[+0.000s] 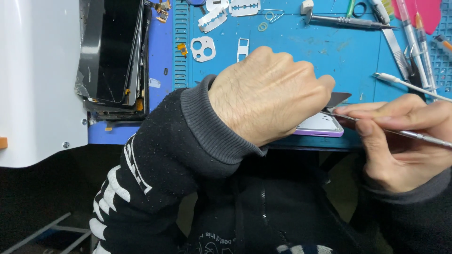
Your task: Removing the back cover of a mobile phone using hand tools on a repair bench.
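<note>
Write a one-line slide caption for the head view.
Left hand steadies a purple-edged phone on a blue mat while the right hand works a thin metal tool at its corner.

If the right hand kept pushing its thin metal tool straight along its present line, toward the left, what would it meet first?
Probably the purple phone: the metal tool in the right hand already has its tip at the phone's corner, beside the left hand. Depth is unclear.

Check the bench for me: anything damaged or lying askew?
Yes. The stack of dark screen panels at the mat's left edge looks cracked and unevenly piled, tape peeling. Loose razor blades lie scattered at the top of the blue mat.
</note>
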